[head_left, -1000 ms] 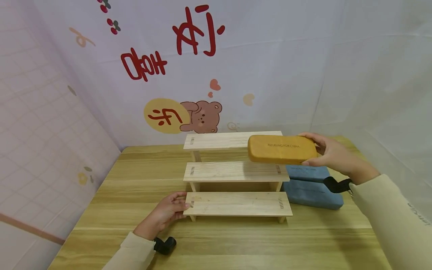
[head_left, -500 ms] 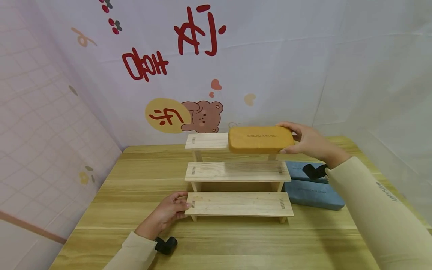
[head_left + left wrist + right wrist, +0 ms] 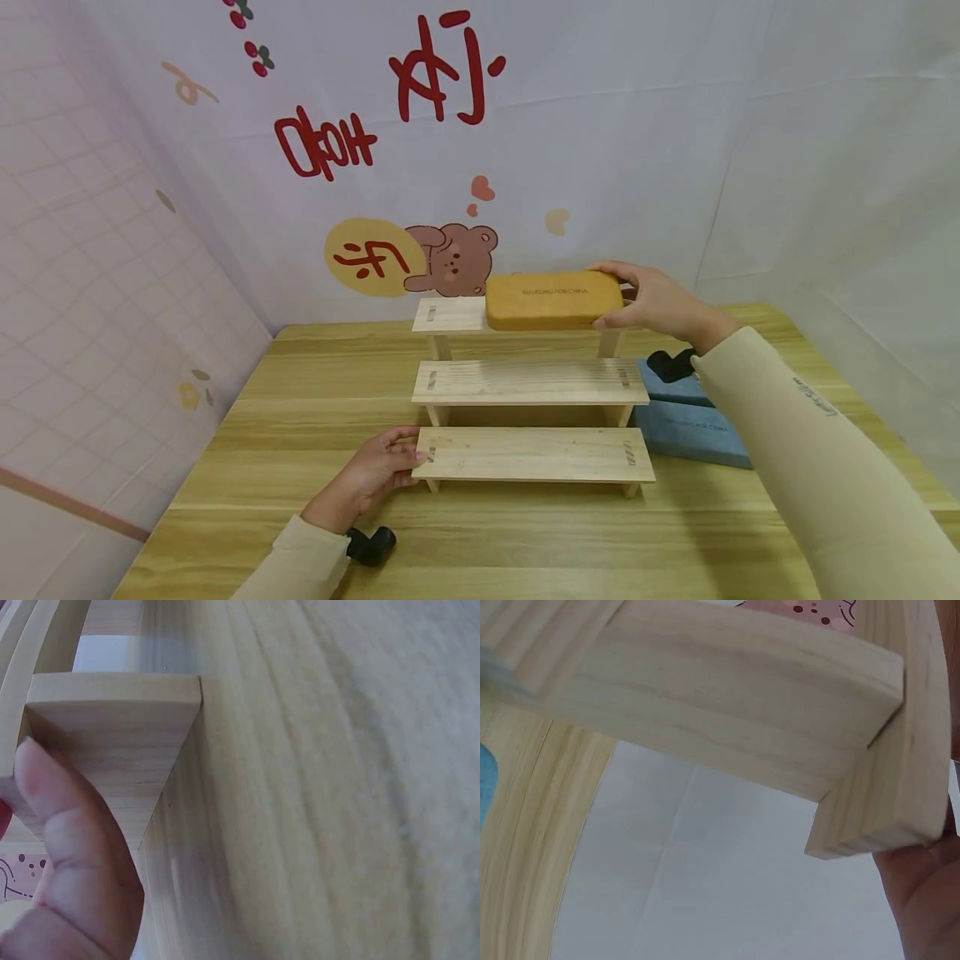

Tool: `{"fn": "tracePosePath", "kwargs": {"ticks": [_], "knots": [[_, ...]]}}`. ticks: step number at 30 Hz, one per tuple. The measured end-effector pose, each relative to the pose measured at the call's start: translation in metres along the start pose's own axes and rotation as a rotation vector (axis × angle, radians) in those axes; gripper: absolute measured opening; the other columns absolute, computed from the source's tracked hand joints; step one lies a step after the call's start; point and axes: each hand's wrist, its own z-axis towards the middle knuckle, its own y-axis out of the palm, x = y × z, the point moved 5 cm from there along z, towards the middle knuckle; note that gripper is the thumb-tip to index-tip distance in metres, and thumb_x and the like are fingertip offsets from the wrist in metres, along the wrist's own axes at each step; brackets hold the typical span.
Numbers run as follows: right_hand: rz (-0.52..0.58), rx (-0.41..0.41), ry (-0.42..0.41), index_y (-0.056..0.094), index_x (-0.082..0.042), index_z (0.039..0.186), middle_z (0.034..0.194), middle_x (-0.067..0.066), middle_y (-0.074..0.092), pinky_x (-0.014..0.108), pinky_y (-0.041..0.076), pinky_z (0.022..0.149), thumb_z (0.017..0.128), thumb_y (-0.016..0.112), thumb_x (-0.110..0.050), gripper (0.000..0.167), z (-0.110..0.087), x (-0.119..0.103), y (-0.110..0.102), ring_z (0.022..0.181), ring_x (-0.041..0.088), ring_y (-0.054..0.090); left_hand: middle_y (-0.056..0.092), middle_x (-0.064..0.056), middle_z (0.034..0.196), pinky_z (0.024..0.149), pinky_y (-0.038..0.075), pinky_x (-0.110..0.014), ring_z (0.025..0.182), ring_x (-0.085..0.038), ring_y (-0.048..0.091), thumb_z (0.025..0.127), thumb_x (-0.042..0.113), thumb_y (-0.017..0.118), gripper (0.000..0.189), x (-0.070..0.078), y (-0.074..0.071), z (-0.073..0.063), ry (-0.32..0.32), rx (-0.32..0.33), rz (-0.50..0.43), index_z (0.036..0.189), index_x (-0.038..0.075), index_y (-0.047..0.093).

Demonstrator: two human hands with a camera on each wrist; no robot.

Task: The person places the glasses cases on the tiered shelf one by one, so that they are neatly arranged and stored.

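The rounded yellow case (image 3: 551, 302) has shifted left; the shelf (image 3: 525, 382) is grained wood.

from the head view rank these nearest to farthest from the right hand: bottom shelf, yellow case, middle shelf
Nearest first, from the right hand:
1. yellow case: in its grip, at the top level of the stand
2. middle shelf: one level down, to the hand's left
3. bottom shelf: lowest, toward the wearer
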Motion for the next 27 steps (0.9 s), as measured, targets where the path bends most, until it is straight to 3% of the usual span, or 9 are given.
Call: {"fn": "tracePosePath", "kwargs": {"ticks": [15,27], "knots": [[-0.044,-0.002,0.025,0.039,-0.021,0.147,0.131,0.012,0.048,0.038,0.052,0.078,0.078,0.08,-0.016,0.08,0.014,0.0,0.007,0.107,0.03,0.056,0.063,-0.007,0.101,0.069,0.052,-0.028,0.079,-0.013,0.063,0.094,0.001,0.058,0.058,-0.001,0.0,0.0,-0.002,-0.016,0.005,0.141,-0.012,0.027],[-0.12,-0.036,0.002,0.038,-0.015,0.148,0.132,0.015,0.048,0.037,0.05,0.082,0.079,0.078,-0.019,0.08,0.025,0.001,0.007,0.106,0.031,0.055,0.062,-0.007,0.102,0.068,0.052,-0.027,0.079,-0.013,0.063,0.093,0.001,0.059,0.059,0.001,0.001,0.001,-0.007,-0.003,-0.005,0.141,-0.013,0.027]]}}
